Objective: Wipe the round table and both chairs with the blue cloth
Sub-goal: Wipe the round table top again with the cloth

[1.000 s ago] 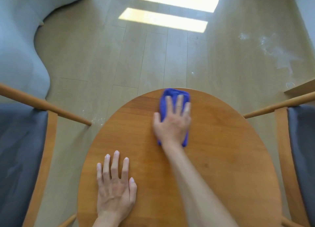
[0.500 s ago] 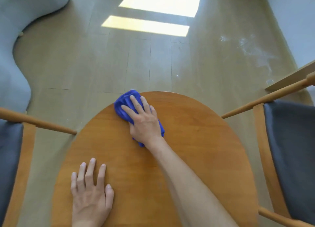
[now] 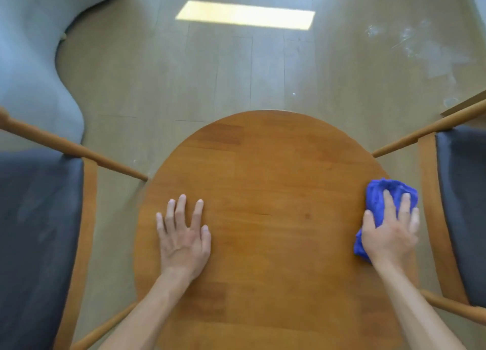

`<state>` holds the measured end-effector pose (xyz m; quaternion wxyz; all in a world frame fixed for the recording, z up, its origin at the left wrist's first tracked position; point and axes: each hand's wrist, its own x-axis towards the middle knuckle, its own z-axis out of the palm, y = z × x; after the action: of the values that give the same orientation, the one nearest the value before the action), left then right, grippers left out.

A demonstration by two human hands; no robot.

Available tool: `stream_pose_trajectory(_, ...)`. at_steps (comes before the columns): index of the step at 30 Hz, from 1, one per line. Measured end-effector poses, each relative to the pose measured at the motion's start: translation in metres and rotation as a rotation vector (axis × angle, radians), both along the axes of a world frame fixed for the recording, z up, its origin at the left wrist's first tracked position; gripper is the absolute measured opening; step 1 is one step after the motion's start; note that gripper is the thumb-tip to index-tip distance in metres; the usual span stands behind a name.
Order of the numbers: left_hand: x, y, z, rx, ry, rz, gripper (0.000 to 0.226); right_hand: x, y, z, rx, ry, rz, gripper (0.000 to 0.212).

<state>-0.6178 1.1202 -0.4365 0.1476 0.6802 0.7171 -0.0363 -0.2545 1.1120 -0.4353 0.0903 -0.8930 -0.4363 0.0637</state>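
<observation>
While the right hand (image 3: 389,234) lies flat with fingers straight and slightly spread, it presses the blue cloth (image 3: 382,205) onto the tabletop (image 3: 263,186) at that surface's right edge. The cloth's long axis runs from the near side of the tabletop toward the far side, its bunched end pointing away from the person. It is a deep blue, crumpled, soft-looking fabric; the palm covers its middle, so only the far bunch and a small near corner show. The left hand (image 3: 184,236) rests palm-down on the tabletop's left half, fingers spread and holding nothing. The tabletop is round, warm brown wood; its near rim is cut off by the frame. Left of the tabletop stands the left chair (image 3: 39,231), right of it the right chair (image 3: 462,205), both with dark seats, wooden frames and only partly in view.
</observation>
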Motion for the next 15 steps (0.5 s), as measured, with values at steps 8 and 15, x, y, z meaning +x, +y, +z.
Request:
stream_pose_trajectory(8, -0.029, -0.007, 0.0, -0.073, -0.076, -0.099, 0.063, -0.134, 0.007, 0.0, 0.036, 0.082, -0.173, 0.065)
stream_pose_trajectory(15, -0.061, -0.027, 0.013, 0.017, -0.235, -0.011, 0.061, -0.311, 0.011, 0.001, 0.023, 0.1, 0.359, 0.062)
